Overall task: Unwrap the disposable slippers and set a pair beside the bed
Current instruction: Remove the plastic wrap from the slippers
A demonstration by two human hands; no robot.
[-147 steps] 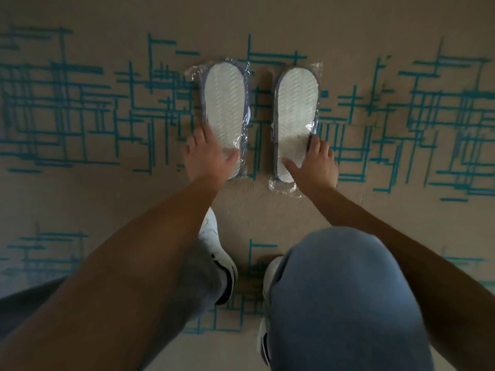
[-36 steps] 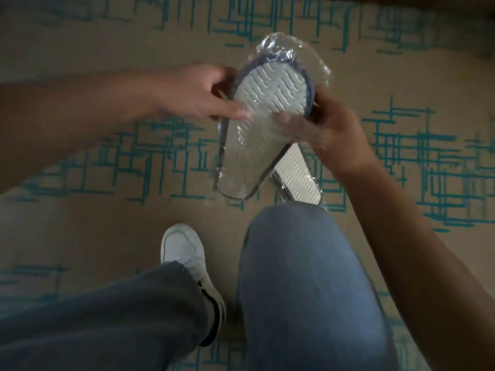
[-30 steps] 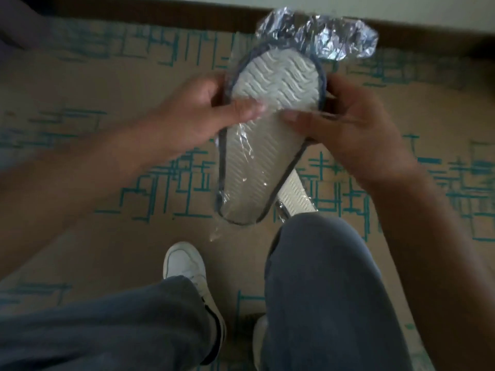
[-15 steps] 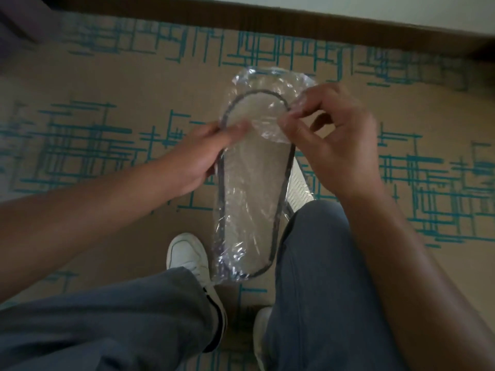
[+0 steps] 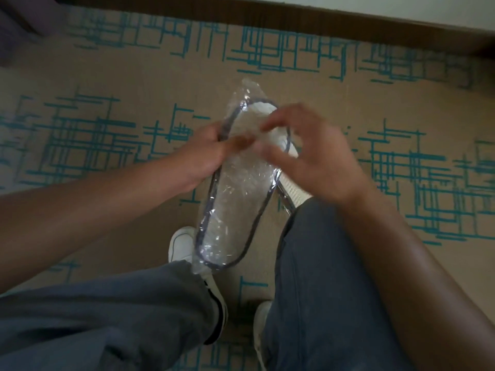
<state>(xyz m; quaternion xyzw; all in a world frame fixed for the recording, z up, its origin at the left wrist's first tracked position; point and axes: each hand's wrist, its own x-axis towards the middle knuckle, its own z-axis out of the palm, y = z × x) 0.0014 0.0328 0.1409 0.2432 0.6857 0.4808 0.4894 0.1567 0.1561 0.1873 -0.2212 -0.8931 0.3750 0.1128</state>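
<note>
A white disposable slipper with dark trim, still in its clear plastic wrapper (image 5: 233, 199), hangs above the carpet between my hands. My left hand (image 5: 206, 156) grips its left edge near the toe end. My right hand (image 5: 308, 153), blurred, pinches the wrapper film near the top with thumb and fingers. The second wrapped slipper (image 5: 293, 186) lies on the floor behind the held one, mostly hidden by my right knee.
Beige carpet (image 5: 120, 76) with teal line patterns covers the floor. A dark wooden skirting board (image 5: 294, 20) runs along the wall at the top. My grey trouser legs and white shoes (image 5: 182, 245) fill the lower part of the view.
The slipper was lifted off the floor, turned over from sole side to the other side, and lowered. My right hand moved from the side onto the wrapper film near the top.
</note>
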